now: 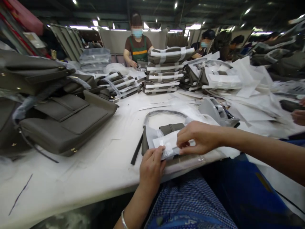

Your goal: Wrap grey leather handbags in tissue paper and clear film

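1. Nearest: one grey handbag (172, 128) lies at the table's (102, 165) near edge; the left hand (151, 168) grasps its papered near side. The right hand (197, 135) partly covers it, fingers curled; I cannot tell its grip.
2. Beyond, right: one grey plastic piece (212, 111).
3. Left: piled bags (78, 117).
4. Far: four wrapped bags (164, 76) visible, stacked, partly blocking one masked co-worker (140, 47).

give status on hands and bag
Left hand holding white wrapping; right hand at its right side. Handbag partly covered. Grey tape dispenser nearby, not blocking.
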The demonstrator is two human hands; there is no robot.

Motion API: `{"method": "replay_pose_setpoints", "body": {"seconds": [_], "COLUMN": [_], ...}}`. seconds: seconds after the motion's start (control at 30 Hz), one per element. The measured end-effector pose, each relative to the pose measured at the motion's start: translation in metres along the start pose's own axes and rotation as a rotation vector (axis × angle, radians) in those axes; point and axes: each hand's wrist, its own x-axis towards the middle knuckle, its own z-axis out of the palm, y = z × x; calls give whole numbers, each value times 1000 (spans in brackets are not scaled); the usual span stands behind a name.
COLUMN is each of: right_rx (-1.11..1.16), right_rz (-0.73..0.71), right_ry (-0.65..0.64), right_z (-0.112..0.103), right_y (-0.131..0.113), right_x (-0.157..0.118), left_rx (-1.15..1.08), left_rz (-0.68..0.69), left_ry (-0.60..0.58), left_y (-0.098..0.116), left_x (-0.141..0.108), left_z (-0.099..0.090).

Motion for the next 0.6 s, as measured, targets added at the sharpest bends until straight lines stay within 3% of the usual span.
{"method": "replay_pose_setpoints", "body": {"seconds": [0.2, 0.33, 0.6], "right_rx": [-223, -308, -446], "right_rz": [8, 18, -27], "right_ry": [-278, -421, -590], "right_z": [9, 12, 11], "right_y": [24, 26, 21], "right_x": [64, 86, 118], "left_rx": [-56, -32, 82], "left_rz": [-62, -42, 54], "left_ry": [-9, 28, 106], "left_y": [3, 4, 5], "left_x": [0, 1, 1], "left_z": [0, -1, 3]}}
